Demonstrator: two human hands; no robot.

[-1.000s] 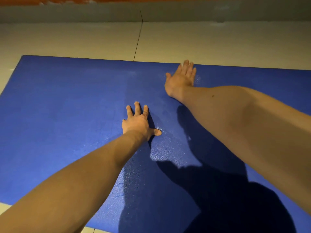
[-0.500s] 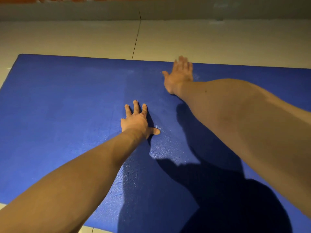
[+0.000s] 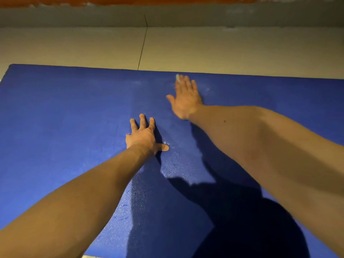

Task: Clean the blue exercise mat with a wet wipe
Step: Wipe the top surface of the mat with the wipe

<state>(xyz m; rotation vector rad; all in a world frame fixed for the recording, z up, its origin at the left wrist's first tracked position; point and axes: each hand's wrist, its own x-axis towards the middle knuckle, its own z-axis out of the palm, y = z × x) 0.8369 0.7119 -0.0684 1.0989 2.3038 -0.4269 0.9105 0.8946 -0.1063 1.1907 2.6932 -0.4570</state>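
Lengthwise, the blue exercise mat (image 3: 55,108) runs left to right across the tiled floor (image 3: 93,49) before me. My left hand (image 3: 143,135) presses it, fingers spread; my right hand (image 3: 186,97), fingers straight, presses a wet wipe (image 3: 177,78) near the far edge.

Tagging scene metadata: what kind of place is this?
Likely an indoor room floor, maybe at home: a blue exercise mat lies flat on pale floor tiles, with a grey wall base just beyond.
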